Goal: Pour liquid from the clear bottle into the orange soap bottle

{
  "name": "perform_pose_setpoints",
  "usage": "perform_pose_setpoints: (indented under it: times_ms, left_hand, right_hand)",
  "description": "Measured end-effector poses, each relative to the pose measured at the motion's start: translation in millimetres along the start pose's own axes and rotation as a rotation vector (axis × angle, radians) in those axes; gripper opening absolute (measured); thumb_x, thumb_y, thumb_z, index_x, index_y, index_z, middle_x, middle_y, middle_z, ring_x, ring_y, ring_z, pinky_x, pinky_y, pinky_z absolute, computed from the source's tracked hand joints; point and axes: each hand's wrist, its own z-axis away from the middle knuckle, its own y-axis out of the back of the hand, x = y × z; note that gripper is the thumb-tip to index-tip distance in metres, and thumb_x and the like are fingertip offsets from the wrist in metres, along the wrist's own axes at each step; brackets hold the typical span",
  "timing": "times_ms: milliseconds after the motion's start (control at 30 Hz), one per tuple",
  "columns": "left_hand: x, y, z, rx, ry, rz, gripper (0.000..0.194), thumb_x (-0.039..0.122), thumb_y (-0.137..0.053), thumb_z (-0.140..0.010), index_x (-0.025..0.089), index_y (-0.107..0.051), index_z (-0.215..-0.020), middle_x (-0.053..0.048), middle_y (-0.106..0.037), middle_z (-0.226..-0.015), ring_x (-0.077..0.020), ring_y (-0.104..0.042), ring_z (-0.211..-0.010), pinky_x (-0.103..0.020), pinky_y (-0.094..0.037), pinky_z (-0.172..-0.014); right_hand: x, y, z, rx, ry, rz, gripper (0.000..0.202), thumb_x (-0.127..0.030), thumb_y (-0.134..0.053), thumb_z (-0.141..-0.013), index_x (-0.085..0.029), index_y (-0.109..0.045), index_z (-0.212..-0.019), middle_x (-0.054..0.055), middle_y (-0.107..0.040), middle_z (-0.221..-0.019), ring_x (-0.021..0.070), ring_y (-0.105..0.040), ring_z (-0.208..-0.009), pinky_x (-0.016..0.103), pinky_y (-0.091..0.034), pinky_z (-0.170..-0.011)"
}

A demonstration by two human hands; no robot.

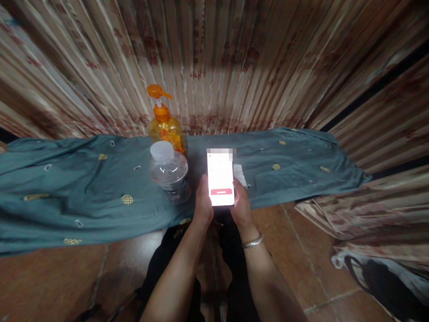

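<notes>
A phone (220, 179) with a bright white screen and a red bar near its bottom is held upright between both hands. My left hand (203, 203) grips its left edge, the thumb along the side. On the right edge, my right hand (241, 203) is closed round the phone; a silver bangle (252, 242) circles that wrist. Left of the phone stands a clear bottle with a white cap (170, 172), and behind it an orange pump bottle (166, 127). A crumpled white paper (239, 175) lies just right of the phone.
A green patterned cloth (127, 179) covers the long narrow surface. Pleated floral curtains (208, 67) hang behind it and to the right. Below are brown floor tiles (284, 241) and my legs in black. A dark bag (385, 281) lies at the lower right.
</notes>
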Motion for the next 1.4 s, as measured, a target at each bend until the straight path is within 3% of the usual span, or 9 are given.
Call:
perform_pose_setpoints:
  times_ms: [167,267,400,500,933,1067,1167,1267,1400]
  left_hand:
    - [0.4,0.3,-0.1,-0.009,0.008,0.011,0.057,0.064,-0.081,-0.085,0.011,-0.08,-0.106,-0.016,-0.086,-0.103,-0.035,-0.081,-0.114,-0.044,-0.062,-0.103]
    - [0.2,-0.1,-1.2,-0.014,0.006,0.024,0.053,0.063,-0.079,-0.089,0.013,-0.079,-0.108,-0.015,-0.086,-0.105,-0.0341,-0.08,-0.116,-0.043,-0.061,-0.104]
    - [1.4,-1.6,-3.5,-0.018,-0.009,0.042,0.05,0.06,-0.077,-0.092,0.013,-0.079,-0.11,-0.014,-0.086,-0.109,-0.0326,-0.078,-0.12,-0.043,-0.059,-0.108]
    - [4.8,-4.4,-3.2,-0.035,-0.014,0.054,0.048,0.058,-0.076,-0.093,0.014,-0.079,-0.11,-0.015,-0.086,-0.112,-0.0331,-0.077,-0.124,-0.043,-0.058,-0.111]
    - [8.5,-10.3,8.1,-0.188,0.017,0.039,0.061,0.068,-0.07,-0.093,0.016,-0.074,-0.125,-0.016,-0.083,-0.126,-0.0354,-0.073,-0.133,-0.047,-0.058,-0.113]
    - [-0.4,-5.6,5.6,-0.231,0.013,-0.021,0.066,0.07,-0.075,-0.088,0.018,-0.074,-0.127,-0.013,-0.082,-0.129,-0.0354,-0.072,-0.133,-0.047,-0.058,-0.113]
    - [-7.3,-2.6,3.1,-0.259,0.014,-0.084,0.069,0.072,-0.079,-0.083,0.022,-0.074,-0.13,-0.011,-0.082,-0.13,-0.0352,-0.073,-0.132,-0.047,-0.057,-0.112]
    - [-11.5,0.5,1.8,-0.298,0.039,-0.159,0.073,0.071,-0.082,-0.079,0.024,-0.073,-0.135,-0.012,-0.083,-0.123,-0.036,-0.075,-0.126,-0.049,-0.058,-0.107]
    - [-9.7,6.4,0.7,-0.311,0.038,-0.243,0.075,0.069,-0.086,-0.076,0.025,-0.07,-0.135,-0.015,-0.08,-0.129,-0.0363,-0.074,-0.128,-0.052,-0.056,-0.109]
  right_hand:
    - [-4.9,0.9,1.9,0.01,0.06,0.092,0.034,-0.046,-0.061,-0.088,-0.024,-0.08,-0.105,0.008,-0.085,-0.118,0.0314,-0.066,-0.139,0.048,-0.055,-0.117]
    - [-7.3,2.1,5.0,-0.01,0.072,0.149,0.042,-0.051,-0.063,-0.091,-0.022,-0.077,-0.118,0.01,-0.082,-0.129,0.0313,-0.067,-0.138,0.047,-0.058,-0.113]
    - [-10.5,1.7,10.3,-0.005,0.181,0.328,0.082,-0.056,-0.076,-0.087,-0.016,-0.052,-0.154,0.019,-0.067,-0.154,0.0332,-0.063,-0.144,0.053,-0.051,-0.122]
    - [-12.5,1.7,15.0,0.012,0.232,0.552,0.103,-0.057,-0.083,-0.08,-0.011,-0.041,-0.162,0.025,-0.056,-0.164,0.0378,-0.056,-0.152,0.059,-0.046,-0.126]
    - [-4.6,12.1,33.2,0.03,0.352,0.937,0.099,-0.047,-0.078,-0.084,-0.005,-0.038,-0.164,0.03,-0.052,-0.165,0.0411,-0.053,-0.154,0.062,-0.045,-0.126]
    - [-9.2,11.0,28.6,0.076,0.233,0.852,0.103,-0.044,-0.084,-0.076,-0.008,-0.041,-0.163,0.028,-0.063,-0.156,0.0432,-0.063,-0.144,0.061,-0.052,-0.12]
    - [-10.8,20.3,22.4,0.072,0.079,0.57,0.105,-0.051,-0.088,-0.072,-0.015,-0.045,-0.16,0.021,-0.075,-0.139,0.0387,-0.073,-0.13,0.056,-0.059,-0.111]
    - [-11.1,43.5,13.7,0.042,-0.053,0.18,0.091,-0.054,-0.093,-0.065,-0.02,-0.059,-0.142,0.011,-0.083,-0.118,0.0319,-0.079,-0.116,0.05,-0.06,-0.11]
    - [-18.2,97.0,-7.2,0.085,-0.126,0.033,0.07,-0.047,-0.096,-0.06,-0.026,-0.066,-0.12,0.001,-0.083,-0.093,0.0257,-0.081,-0.095,0.048,-0.063,-0.104]
